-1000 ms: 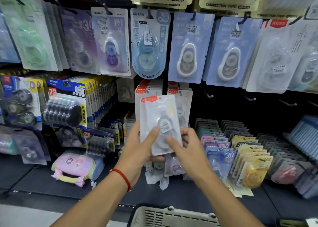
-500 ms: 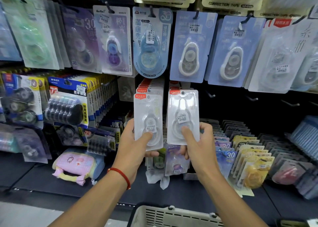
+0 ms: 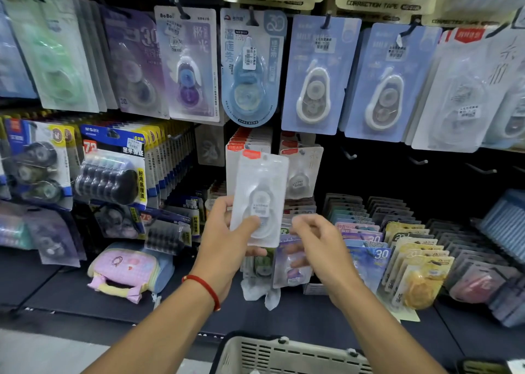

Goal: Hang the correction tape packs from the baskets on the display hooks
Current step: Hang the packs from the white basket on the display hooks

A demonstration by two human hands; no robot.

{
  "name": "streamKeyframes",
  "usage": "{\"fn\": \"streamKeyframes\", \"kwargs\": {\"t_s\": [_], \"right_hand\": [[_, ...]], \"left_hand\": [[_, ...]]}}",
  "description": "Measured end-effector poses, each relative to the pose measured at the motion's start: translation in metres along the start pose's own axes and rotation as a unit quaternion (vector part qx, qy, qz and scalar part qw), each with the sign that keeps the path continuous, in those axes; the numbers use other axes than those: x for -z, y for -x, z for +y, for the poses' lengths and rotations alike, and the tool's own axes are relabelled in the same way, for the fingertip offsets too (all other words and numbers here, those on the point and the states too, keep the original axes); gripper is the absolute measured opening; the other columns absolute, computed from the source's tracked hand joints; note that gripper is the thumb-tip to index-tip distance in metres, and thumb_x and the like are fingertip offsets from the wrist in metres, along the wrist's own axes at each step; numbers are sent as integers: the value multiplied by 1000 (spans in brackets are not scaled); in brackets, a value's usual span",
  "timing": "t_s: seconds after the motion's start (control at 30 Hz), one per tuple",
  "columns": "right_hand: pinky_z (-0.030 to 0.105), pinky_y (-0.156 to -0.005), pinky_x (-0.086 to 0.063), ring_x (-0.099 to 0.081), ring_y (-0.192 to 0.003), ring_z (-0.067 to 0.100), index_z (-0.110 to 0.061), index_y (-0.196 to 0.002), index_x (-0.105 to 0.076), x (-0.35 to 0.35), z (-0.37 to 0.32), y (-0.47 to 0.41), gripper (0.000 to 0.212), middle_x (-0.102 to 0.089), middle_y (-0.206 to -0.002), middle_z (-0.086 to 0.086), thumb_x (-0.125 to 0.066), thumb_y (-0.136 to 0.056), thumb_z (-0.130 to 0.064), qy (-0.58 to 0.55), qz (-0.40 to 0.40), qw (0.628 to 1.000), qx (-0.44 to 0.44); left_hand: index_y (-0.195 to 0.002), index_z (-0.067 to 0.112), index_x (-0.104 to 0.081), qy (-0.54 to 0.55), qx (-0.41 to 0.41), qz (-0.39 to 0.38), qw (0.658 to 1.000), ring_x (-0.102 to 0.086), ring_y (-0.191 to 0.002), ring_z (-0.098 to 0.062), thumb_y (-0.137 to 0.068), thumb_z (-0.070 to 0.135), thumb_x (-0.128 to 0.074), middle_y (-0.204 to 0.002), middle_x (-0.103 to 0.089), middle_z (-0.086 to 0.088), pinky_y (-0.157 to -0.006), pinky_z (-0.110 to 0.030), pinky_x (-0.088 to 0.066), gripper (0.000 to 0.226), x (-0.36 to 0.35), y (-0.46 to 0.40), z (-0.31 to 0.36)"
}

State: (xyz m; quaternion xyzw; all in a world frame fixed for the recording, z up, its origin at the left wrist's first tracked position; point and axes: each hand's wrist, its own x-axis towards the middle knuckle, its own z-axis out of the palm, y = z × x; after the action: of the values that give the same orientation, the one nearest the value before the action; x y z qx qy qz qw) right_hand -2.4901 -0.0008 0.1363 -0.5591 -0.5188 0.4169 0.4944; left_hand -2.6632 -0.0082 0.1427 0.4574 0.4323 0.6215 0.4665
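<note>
Half a second ago each hand held up a pack; now the right hand [image 3: 315, 248] has let go of its pack, which hangs on a hook behind, and has dropped lower with blurred, loosely curled fingers holding nothing.

Nearest the camera, the beige slotted plastic basket [image 3: 287, 355] shows its rim at the bottom edge. Above it the left hand [image 3: 227, 246], with a red cord bracelet [image 3: 206, 288] on the wrist, pinches the clear rectangular blister pack with a red top label [image 3: 260, 194]: the thumb presses on the front near the pack's lower edge, the other fingers lie behind. The pack stands upright, long axis vertical and a little tilted, red label up, clear face toward the camera; most of it rises above the hand. Its moulded plastic bubble holds a pale rounded correction tape dispenser with a small white sticker.

Just behind and to the right, the hung clear pack of the same kind [image 3: 301, 172] hangs upright at the front of its row, apart from the right hand below it. More red-topped packs [image 3: 247, 138] are stacked behind the held one. Farther right, bare metal display hooks [image 3: 417, 162] stick out from the dark back panel. Along the top row hang glossy blue card packs with white teardrop dispensers [image 3: 315, 75].
</note>
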Motion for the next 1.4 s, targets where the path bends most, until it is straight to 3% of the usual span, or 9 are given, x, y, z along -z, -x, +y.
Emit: {"fn": "streamKeyframes", "kwargs": {"t_s": [0.13,0.2,0.4,0.8,0.9,1.0,1.13,1.27,1.4], "right_hand": [[45,-84,-64,-78,-94,22,-21,-112,-69,-5,-9,6,16,-80,-102,1,-71,-100,-32,-42,-41,994,88],[46,-83,-64,-78,-95,19,-19,-114,-65,-5,-8,7,17,-81,-103,1,-71,-100,-26,-61,-28,993,98],[31,-54,-58,-79,-83,20,-23,-119,-63,0,-9,3,14,-80,-101,0,-64,-105,-22,-95,48,986,128],[36,-58,-63,-79,-82,29,-24,-131,-66,7,-11,0,24,-80,-106,3,-58,-109,-28,-141,42,982,121],[41,-88,-60,-72,-110,25,-29,-151,-49,10,1,-2,43,-70,-127,-4,-49,-109,-40,26,87,993,82],[33,-108,-39,-46,-138,16,-24,-159,-37,12,15,3,53,-43,-154,-3,-48,-108,-33,259,130,942,167],[39,-124,-30,-28,-155,17,-23,-161,-39,4,17,-9,57,-30,-168,-2,-55,-105,-22,395,31,874,283],[46,-128,-25,-9,-163,25,-20,-163,-34,-6,5,-47,62,-9,-176,3,-53,-105,-26,527,28,801,281],[50,-119,-37,-19,-158,32,-14,-158,-39,-11,0,-77,62,-14,-174,8,-55,-99,-21,570,39,779,259]], "left_hand": [[-125,24,-60,24,-6,-61,998,-80,-89,-26,-98,5,-70,-105,-81,-2,-60,-33,-63,35,-8,5,2],[-130,26,-62,27,-9,-75,997,-80,-90,-26,-99,5,-70,-107,-81,-5,-62,-33,-63,38,-12,6,2],[-145,24,-55,-6,-9,-79,997,-76,-75,-13,-98,-2,-68,-90,-79,5,-66,-27,-63,56,-24,7,-2],[-134,33,-60,-8,-33,-49,998,-75,-72,-16,-97,7,-72,-86,-76,11,-68,-19,-58,47,-38,5,-3],[-132,40,-61,-186,-94,-22,978,-69,-94,-4,-94,16,-76,-107,-68,15,-85,-21,-58,47,-31,1,-12],[-143,28,-58,-348,-166,9,923,-53,-123,-7,-92,15,-72,-135,-56,8,-110,-34,-48,55,-16,-6,-16],[-151,25,-50,-461,-223,17,858,-19,-152,-17,-87,14,-75,-166,-28,-4,-124,-33,-21,69,-1,-21,-16],[-165,36,-24,-552,-197,-37,809,5,-162,-22,-91,25,-75,-174,13,1,-129,-41,-23,90,9,-31,-26],[-167,38,-6,-579,-182,-67,792,10,-163,-25,-92,27,-72,-170,31,3,-123,-44,-35,100,13,-35,-31]]}}
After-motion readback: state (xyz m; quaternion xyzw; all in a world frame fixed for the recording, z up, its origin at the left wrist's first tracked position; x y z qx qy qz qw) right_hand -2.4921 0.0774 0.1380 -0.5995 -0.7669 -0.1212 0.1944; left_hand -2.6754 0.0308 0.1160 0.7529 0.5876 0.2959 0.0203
